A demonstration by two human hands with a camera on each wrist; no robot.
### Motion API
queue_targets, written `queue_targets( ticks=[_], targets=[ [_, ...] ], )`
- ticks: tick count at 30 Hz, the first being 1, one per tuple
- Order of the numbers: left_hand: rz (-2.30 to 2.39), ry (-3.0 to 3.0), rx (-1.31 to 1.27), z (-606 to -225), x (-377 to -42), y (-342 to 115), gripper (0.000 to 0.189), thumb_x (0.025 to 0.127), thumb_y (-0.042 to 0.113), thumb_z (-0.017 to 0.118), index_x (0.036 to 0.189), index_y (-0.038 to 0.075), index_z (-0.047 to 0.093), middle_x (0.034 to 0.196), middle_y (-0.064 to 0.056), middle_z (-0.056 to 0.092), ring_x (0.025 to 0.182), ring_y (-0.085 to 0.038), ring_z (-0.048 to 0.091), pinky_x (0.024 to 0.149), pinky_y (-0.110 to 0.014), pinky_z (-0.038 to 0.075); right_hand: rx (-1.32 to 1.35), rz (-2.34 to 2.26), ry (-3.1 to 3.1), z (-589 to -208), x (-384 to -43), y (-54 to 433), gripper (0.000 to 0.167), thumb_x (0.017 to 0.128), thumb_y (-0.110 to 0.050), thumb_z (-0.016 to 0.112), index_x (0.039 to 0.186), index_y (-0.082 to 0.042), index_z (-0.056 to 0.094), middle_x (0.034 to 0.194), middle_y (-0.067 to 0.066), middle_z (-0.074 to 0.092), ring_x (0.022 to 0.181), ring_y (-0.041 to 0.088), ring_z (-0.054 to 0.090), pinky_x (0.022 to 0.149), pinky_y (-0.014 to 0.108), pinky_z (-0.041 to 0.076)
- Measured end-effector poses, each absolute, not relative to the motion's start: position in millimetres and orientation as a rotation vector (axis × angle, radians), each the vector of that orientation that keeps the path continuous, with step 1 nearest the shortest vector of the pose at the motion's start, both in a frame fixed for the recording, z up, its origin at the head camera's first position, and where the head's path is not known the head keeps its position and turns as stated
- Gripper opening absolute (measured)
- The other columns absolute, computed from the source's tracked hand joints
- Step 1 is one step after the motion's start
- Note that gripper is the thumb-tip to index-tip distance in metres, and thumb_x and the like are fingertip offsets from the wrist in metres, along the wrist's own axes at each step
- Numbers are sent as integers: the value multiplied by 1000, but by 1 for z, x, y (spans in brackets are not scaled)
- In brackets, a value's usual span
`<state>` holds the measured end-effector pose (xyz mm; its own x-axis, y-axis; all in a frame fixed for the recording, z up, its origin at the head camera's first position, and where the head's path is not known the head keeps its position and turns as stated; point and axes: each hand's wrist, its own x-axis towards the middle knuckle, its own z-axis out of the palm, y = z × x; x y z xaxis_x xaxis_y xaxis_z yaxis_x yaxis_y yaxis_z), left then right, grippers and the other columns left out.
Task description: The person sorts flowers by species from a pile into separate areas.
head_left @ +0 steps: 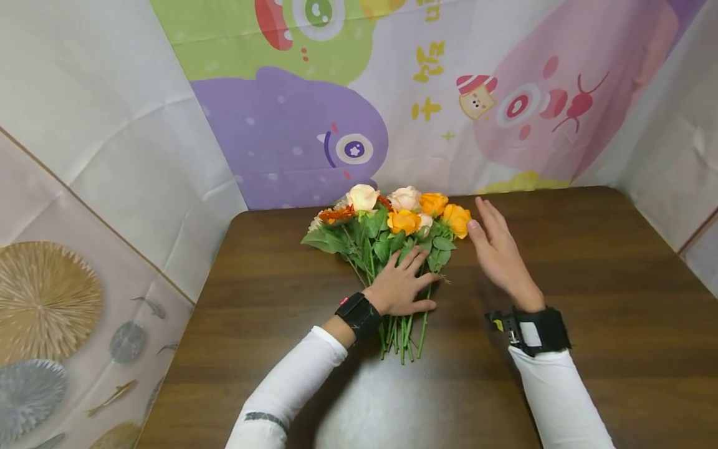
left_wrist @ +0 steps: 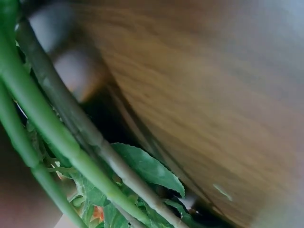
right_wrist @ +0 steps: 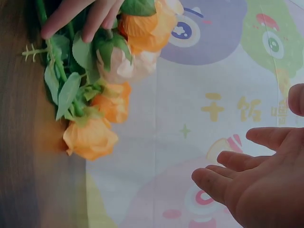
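A bunch of flowers (head_left: 381, 243) lies on the brown table, its blooms toward the far edge. Cream roses (head_left: 362, 197), orange roses (head_left: 404, 221) and rust-coloured blooms top the leafy green stems (head_left: 402, 343). My left hand (head_left: 399, 288) rests across the stems with its fingers spread. In the left wrist view, green and brown stems (left_wrist: 71, 147) cross close to the camera. Just right of the blooms, my right hand (head_left: 501, 257) is raised with straight fingers, its fingertips near an orange rose (right_wrist: 90, 137). The right wrist view shows this hand (right_wrist: 261, 175) holding nothing.
The wooden table (head_left: 606, 280) extends to both sides of the flowers. A cartoon-printed cloth (head_left: 426, 143) hangs right behind the table's far edge. Patterned pale panels (head_left: 129, 206) stand along the left side.
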<state>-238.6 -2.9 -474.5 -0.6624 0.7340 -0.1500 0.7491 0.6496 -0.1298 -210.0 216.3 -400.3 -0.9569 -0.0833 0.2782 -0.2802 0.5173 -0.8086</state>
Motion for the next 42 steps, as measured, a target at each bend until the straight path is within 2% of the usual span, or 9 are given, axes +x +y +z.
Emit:
queue_targets(
  ticks=[12, 26, 33, 37, 42],
  targets=[
    [-206, 2804, 1218, -475, -241, -32, 64, 98, 67, 37, 153, 34, 34, 165, -14, 12, 153, -31, 2, 120, -55, 11, 325, 1424, -2550, -401, -210, 216, 61, 108, -37, 39, 159, -9, 19, 164, 20, 12, 149, 43, 14, 114, 65, 12],
    [-176, 2864, 1173, -478, -244, -70, 64, 98, 66, 40, 152, 32, 38, 164, -15, 18, 152, -32, 8, 119, -57, 13, 347, 1389, -2587, -405, -209, 214, 63, 107, -36, 43, 159, -9, 19, 163, 21, 13, 147, 44, 17, 112, 67, 19],
    [-173, 2877, 1185, -479, -242, -75, 63, 98, 64, 43, 150, 29, 42, 162, -18, 23, 151, -35, 12, 117, -59, 16, 358, 1368, -2641, -411, -201, 228, 57, 105, -30, 50, 151, 0, 35, 159, 24, 22, 145, 44, 25, 108, 64, 30],
    [-145, 2875, 1196, -479, -242, -75, 62, 98, 62, 45, 150, 28, 43, 161, -20, 25, 151, -36, 13, 117, -60, 16, 377, 1367, -2645, -412, -196, 236, 50, 104, -24, 51, 145, 4, 43, 155, 26, 29, 141, 43, 31, 108, 61, 34],
    [-164, 2859, 1178, -475, -243, -70, 63, 98, 64, 42, 151, 30, 40, 162, -18, 21, 152, -34, 10, 118, -59, 13, 401, 1327, -2690, -411, -191, 246, 46, 104, -22, 52, 141, 4, 47, 149, 26, 38, 138, 42, 37, 106, 60, 36]
  ],
)
